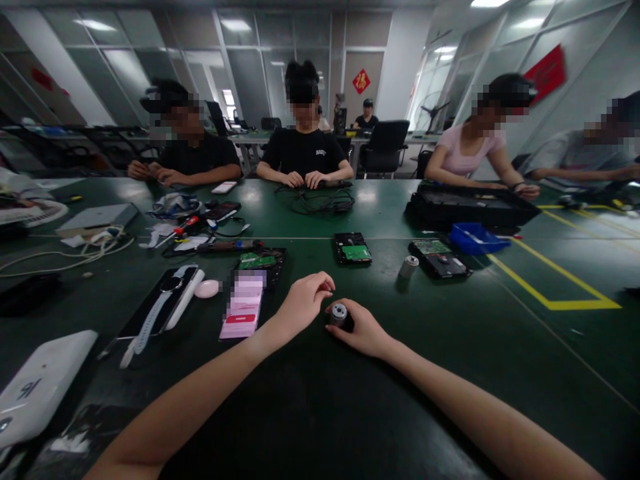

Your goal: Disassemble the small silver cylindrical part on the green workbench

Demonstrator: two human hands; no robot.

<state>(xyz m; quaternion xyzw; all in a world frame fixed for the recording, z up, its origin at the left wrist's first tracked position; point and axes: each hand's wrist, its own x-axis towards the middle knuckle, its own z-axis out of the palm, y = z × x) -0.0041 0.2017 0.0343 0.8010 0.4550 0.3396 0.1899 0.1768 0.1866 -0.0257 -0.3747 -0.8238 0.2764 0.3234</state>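
My right hand (364, 328) is wrapped round a small silver metal cylinder (339, 315) that stands upright on the dark green table (310, 413). Just to the left and slightly above it hovers my left hand (306, 298), its fingers curled with the fingertips close together; whether something tiny is between them cannot be made out. A second silver cylinder (409, 267) stands farther back to the right. Beyond my hands lies a hard drive with a green board (353, 249), and another drive (440, 259) is by the second cylinder.
On the left are a lit phone (243, 303), a watch (171, 285), a pink round object (207, 289), a white device (43, 387) and tools. A blue tray (477, 239) and black casing (470, 205) stand right. Several people sit across the table.
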